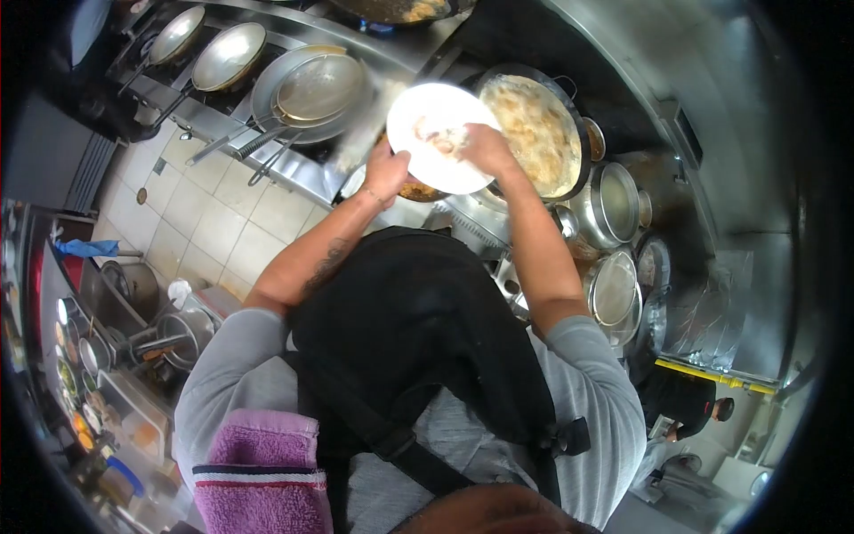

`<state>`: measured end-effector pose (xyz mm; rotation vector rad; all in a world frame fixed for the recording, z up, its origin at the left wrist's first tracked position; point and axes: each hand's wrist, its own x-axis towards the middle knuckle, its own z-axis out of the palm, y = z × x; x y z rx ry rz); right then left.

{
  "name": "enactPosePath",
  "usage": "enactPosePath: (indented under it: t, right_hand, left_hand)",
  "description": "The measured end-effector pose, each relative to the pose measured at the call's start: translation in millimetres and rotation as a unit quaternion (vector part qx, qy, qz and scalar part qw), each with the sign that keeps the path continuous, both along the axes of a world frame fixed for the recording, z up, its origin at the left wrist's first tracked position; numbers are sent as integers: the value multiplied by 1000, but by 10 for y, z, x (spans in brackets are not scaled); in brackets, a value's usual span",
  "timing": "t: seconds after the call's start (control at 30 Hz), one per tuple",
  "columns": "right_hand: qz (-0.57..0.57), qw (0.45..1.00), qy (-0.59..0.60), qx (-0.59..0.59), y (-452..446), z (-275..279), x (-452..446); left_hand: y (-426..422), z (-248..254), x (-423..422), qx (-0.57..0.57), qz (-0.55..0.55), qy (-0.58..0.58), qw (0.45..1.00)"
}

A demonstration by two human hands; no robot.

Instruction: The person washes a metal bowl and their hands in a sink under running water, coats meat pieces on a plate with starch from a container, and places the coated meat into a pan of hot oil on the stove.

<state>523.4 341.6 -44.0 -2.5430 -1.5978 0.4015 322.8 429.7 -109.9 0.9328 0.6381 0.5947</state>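
Note:
A round white plate (431,165) is held up in front of the chest, tilted toward the camera, with pale food pieces (442,140) on it. My left hand (386,172) grips the plate's lower left edge, thumb on top. My right hand (485,149) is at the plate's right side, over the food, with its fingers bent together; what they hold is too small to make out. Just right of it, a large pan (580,142) holds bubbling oil with golden frying pieces (534,133). Below the plate, part of a container of orange-brown food (418,191) shows.
Frying pans (229,56) and round strainers (313,87) rest on the stove at upper left. Metal pots (616,205) stand right of the oil pan. Another pan (391,9) sits over a blue flame at the top. A person (680,400) in dark clothes is at lower right.

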Motion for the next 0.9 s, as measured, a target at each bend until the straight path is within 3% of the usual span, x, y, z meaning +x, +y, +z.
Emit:
enactPosePath:
  t: [0.07,0.23,0.4,0.47,0.53,0.57,0.7,0.83,0.9]
  right_hand:
    - [-78,991,73,86,-80,122,110]
    - [-88,989,-21,117,-155,224,-64]
    - [107,979,-96,142,-90,-223,-204]
    - [72,977,-133,151,24,-329,-50]
    - [-17,996,-70,61,168,-239,149]
    - [-46,996,-5,71,142,-50,183]
    - [-47,997,-11,65,52,261,304]
    - [-46,985,109,127,4,268,244]
    - [-130,925,337,119,64,177,82]
  left_hand:
    - [18,10,-24,-8,9,-2,1000]
    - [61,18,-19,-19,7,-8,1000]
    - [70,31,-43,-6,8,-2,1000]
    - [30,54,-31,1,-5,-2,1000]
    - [20,155,-29,-20,-17,10,1000]
    - [38,138,-19,-19,-15,9,1000]
    - [93,13,-14,-15,-7,16,1000]
    - [77,115,-25,-13,-5,22,1000]
    - [81,111,-14,-16,-2,13,1000]
